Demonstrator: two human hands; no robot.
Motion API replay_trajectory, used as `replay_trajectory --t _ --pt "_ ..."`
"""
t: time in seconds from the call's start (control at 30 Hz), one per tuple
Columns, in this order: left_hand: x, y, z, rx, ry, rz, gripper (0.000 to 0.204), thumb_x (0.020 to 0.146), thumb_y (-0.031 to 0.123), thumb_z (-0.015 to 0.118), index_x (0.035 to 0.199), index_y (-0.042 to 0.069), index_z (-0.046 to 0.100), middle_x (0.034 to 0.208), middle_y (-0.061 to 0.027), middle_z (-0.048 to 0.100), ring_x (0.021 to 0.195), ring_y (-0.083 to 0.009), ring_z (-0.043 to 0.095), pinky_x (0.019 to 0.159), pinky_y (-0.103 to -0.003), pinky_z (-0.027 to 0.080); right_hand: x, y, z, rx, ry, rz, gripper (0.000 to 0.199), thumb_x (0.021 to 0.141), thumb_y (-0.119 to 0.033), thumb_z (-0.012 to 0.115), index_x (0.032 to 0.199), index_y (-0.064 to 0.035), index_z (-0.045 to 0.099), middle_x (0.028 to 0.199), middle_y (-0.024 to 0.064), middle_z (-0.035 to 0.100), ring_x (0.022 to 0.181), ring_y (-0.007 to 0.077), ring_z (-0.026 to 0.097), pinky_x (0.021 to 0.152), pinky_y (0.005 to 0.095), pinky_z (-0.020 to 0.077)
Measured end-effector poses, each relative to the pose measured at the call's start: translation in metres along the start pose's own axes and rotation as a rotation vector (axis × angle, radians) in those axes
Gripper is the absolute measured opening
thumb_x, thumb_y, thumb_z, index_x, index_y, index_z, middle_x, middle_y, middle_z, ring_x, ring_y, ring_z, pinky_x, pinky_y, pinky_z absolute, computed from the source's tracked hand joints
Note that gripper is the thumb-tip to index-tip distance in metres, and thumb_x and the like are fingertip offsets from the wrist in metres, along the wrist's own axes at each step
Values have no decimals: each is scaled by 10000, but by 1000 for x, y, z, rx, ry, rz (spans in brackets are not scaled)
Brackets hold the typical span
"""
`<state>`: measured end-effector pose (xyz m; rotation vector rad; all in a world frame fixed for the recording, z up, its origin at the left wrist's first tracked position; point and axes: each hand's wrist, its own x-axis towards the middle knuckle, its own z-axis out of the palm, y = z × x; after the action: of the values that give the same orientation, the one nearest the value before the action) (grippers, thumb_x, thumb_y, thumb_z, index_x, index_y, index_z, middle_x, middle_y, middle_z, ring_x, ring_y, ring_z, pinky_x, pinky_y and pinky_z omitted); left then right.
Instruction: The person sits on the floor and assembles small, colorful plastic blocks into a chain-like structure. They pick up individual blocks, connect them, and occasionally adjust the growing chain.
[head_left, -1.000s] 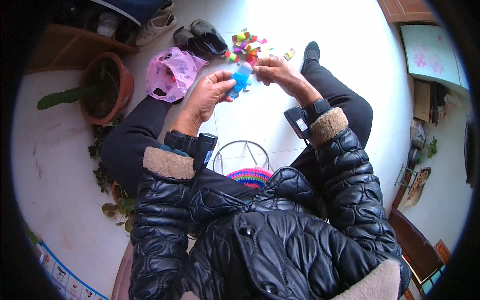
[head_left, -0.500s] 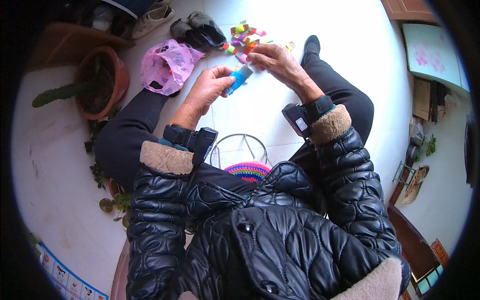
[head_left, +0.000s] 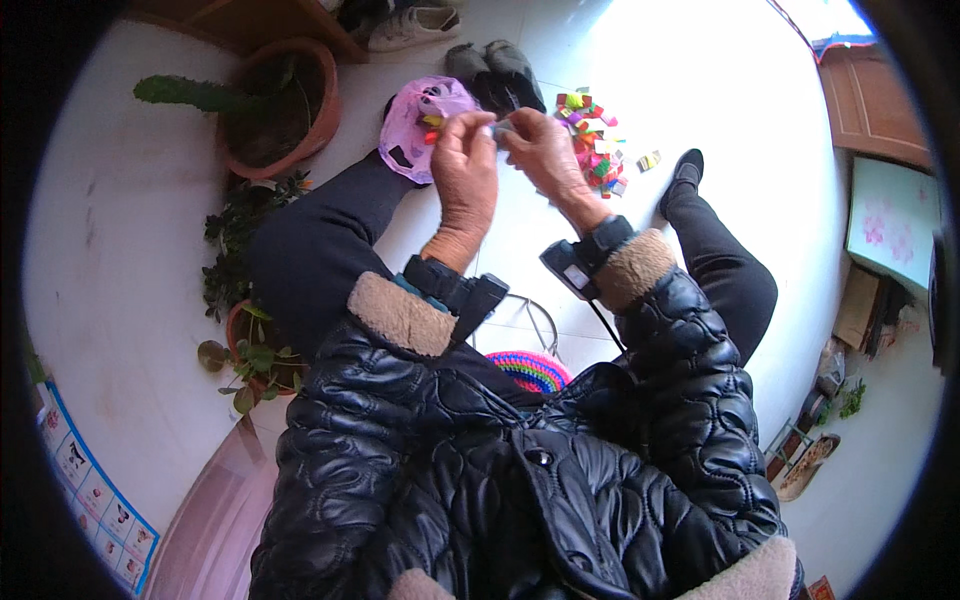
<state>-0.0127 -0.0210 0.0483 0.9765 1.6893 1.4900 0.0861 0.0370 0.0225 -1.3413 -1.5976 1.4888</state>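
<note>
My left hand [head_left: 467, 185] and my right hand [head_left: 550, 158] meet at the fingertips, in front of the dark shoes. Between them shows a bit of a small grey-blue roll [head_left: 501, 128]; my fingers cover most of it. Both hands are closed in a pinch around it. To the right of my right hand lies a pile of small, colourful pieces [head_left: 597, 150], like little wound or folded strips. A pink plastic bag [head_left: 405, 125] stands open just left of my left hand, with red and yellow bits showing at its side.
Dark shoes [head_left: 500, 75] and a white sneaker [head_left: 415, 28] sit at the far side. A potted cactus [head_left: 325, 130] and leafy plants [head_left: 250, 375] line the left. My legs are spread on both sides. A striped crocheted seat [head_left: 530, 370] shows beneath me.
My left hand has come in against my right, and the roll, earlier in plain view with its blue wrapping, is now mostly covered. The whole view has shifted, moving the surroundings rightward.
</note>
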Motion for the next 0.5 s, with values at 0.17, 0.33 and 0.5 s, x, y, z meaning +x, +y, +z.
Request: replay_trajectory --t 0.17,0.33,0.5 --pt "3 -11 -2 -210 163 -352 195 875 95 467 1043 28 540 1067 -114 559 1002 -197 528 895 -317 419 29 2 46 -109 -53 -152 218 759 -36 600 958 53 604 790 185 646 734 185 650 625 303 508" --pt "6 -43 -3 -333 201 -682 211 863 76 486 1071 61 521 970 -42 540 889 -145 509 808 -285 402 37 34 31 217 -144 12 221 832 -29 539 1016 90 563 846 120 636 707 161 619 623 263 515" --pt "-17 -77 15 -343 -52 -851 169 828 86 533 997 82 546 877 -11 562 799 -109 521 722 -255 413 34 125 -47 150 67 288 214 848 -68 521 1014 54 580 806 113 620 671 153 608 593 239 496"
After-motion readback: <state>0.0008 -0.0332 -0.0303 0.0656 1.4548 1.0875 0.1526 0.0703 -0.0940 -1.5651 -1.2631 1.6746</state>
